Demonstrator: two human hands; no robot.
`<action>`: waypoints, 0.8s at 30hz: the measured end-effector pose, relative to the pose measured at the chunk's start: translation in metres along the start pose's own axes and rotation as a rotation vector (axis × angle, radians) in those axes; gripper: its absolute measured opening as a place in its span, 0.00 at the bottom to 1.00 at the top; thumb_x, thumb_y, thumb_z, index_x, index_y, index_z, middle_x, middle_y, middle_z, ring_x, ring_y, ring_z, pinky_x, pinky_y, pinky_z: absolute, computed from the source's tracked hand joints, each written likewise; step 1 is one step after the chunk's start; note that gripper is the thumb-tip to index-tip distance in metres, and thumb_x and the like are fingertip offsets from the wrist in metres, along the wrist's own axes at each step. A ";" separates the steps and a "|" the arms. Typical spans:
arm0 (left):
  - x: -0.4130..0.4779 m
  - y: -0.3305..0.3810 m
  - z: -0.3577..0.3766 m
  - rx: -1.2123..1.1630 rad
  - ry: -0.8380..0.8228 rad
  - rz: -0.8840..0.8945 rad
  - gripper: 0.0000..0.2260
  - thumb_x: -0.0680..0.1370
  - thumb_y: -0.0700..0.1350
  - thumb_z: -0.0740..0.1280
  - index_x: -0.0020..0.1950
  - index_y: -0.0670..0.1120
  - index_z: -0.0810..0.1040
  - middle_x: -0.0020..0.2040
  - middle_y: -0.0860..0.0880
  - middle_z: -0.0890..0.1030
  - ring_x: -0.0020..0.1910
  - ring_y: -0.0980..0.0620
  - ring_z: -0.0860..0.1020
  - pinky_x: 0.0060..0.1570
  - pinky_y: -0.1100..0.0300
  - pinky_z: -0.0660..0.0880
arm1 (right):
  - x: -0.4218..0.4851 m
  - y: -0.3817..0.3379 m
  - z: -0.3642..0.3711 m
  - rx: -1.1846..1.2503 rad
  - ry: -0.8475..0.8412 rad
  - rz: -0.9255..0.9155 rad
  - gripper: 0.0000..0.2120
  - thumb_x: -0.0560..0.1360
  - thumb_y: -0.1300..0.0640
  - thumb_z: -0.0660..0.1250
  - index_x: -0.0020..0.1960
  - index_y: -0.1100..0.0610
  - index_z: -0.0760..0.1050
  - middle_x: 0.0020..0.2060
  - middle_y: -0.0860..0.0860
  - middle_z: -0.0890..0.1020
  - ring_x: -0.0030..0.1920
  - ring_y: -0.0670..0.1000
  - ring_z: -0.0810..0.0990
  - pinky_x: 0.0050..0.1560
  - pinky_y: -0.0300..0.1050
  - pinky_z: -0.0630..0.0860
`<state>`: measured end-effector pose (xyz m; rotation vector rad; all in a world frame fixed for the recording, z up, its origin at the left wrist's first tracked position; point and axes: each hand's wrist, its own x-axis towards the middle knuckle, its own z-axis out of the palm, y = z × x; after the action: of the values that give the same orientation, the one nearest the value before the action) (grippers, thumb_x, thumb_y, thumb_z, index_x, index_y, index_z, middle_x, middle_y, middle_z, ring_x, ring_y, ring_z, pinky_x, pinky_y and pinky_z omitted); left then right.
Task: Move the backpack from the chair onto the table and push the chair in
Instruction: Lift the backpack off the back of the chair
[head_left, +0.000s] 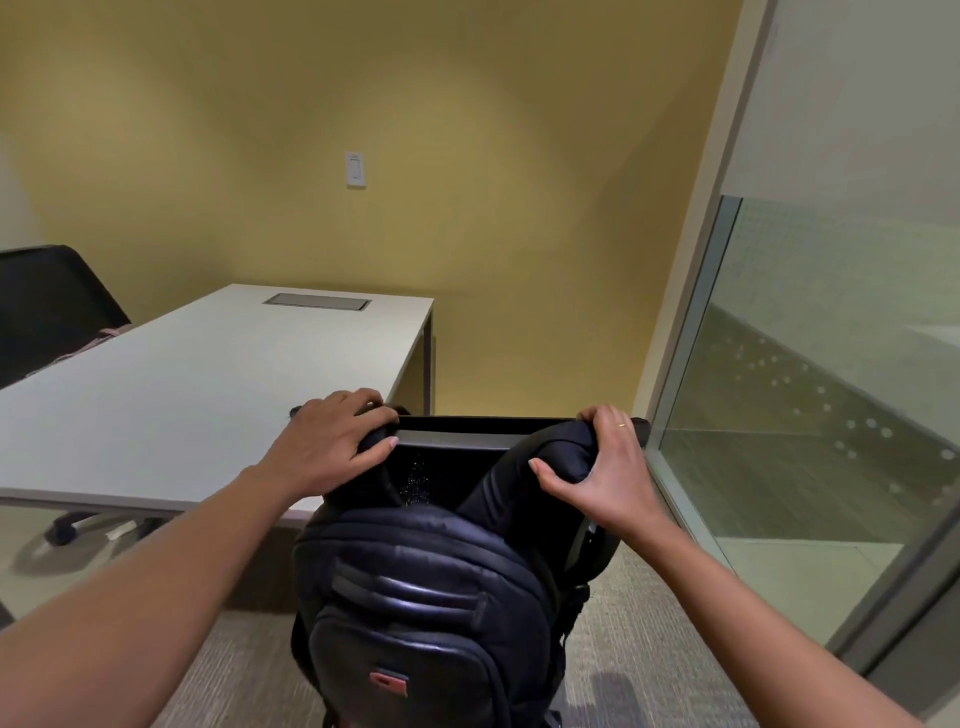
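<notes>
A black backpack (415, 597) with a small red tag hangs against the back of a dark chair (467, 434), its two shoulder straps looped over the top of the backrest. My left hand (332, 441) grips the left strap at the backrest's top left corner. My right hand (602, 467) is closed on the padded right strap near the top right corner. The white table (182, 395) stands just to the left of the chair, its near corner beside my left hand. The chair's seat and legs are hidden behind the backpack.
A second black chair (47, 306) stands at the table's far left side, one caster (65, 527) showing under the table. A grey cable hatch (317, 300) is set in the tabletop. A glass partition (810, 415) runs close along the right. Carpet covers the floor.
</notes>
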<state>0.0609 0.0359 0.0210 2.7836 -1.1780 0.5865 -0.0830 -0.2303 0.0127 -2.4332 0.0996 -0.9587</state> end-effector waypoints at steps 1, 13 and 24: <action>0.000 -0.007 -0.001 0.005 -0.010 0.007 0.32 0.70 0.66 0.41 0.63 0.53 0.71 0.61 0.50 0.73 0.56 0.49 0.73 0.50 0.54 0.73 | 0.000 -0.003 0.002 0.001 -0.003 -0.001 0.25 0.61 0.46 0.75 0.46 0.58 0.67 0.42 0.49 0.69 0.47 0.49 0.66 0.45 0.39 0.61; -0.011 -0.087 -0.021 -0.062 -0.231 -0.148 0.39 0.61 0.79 0.50 0.60 0.56 0.70 0.46 0.48 0.77 0.44 0.50 0.73 0.43 0.56 0.70 | 0.008 -0.044 0.024 -0.009 0.009 -0.041 0.25 0.60 0.43 0.73 0.43 0.56 0.64 0.40 0.50 0.68 0.44 0.49 0.65 0.42 0.39 0.61; -0.073 -0.110 0.010 -0.143 -0.537 -0.084 0.58 0.57 0.60 0.77 0.74 0.54 0.41 0.72 0.48 0.61 0.69 0.46 0.64 0.66 0.50 0.67 | 0.018 -0.082 0.033 -0.027 -0.036 -0.076 0.25 0.60 0.45 0.74 0.43 0.57 0.65 0.41 0.51 0.69 0.44 0.50 0.66 0.42 0.42 0.64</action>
<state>0.0950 0.1614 -0.0052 2.9281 -1.1042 -0.2668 -0.0578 -0.1497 0.0436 -2.4941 0.0073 -0.9514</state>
